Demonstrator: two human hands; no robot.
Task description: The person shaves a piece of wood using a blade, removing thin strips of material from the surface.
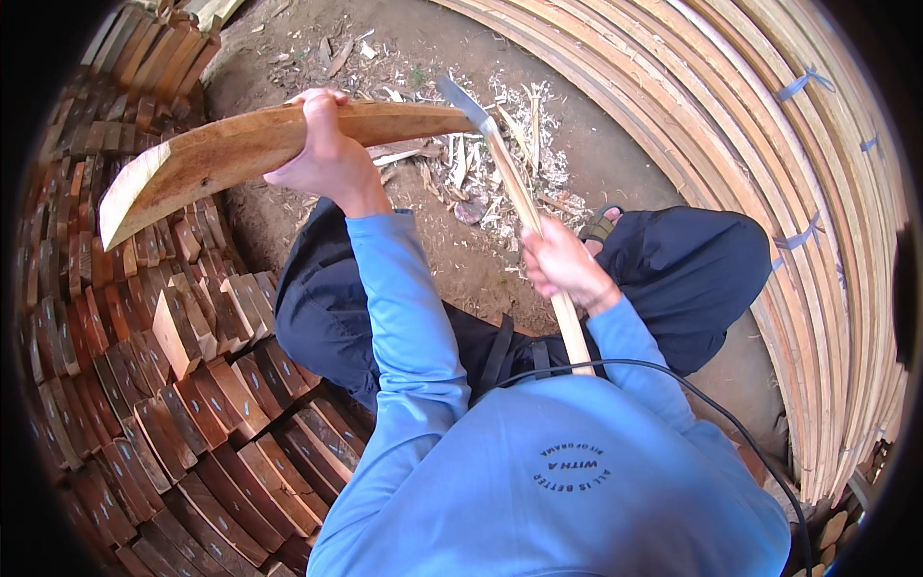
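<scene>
The left hand (327, 154) grips a curved wooden plank (240, 149) by its upper edge, holding it level above the dirt ground (615, 163). The right hand (567, 264) clasps the wooden handle of an adze (514, 188), its metal blade touching the plank's end. Wood chips (481, 163) litter the ground below. Stacked wood blocks (173, 385) lie left, bundled slats (769, 144) right.

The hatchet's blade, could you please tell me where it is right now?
In the head view the hatchet blade sits upper centre, against the right end of the curved wooden plank held by the left hand, above the wood chips; the right hand grips its handle.
</scene>
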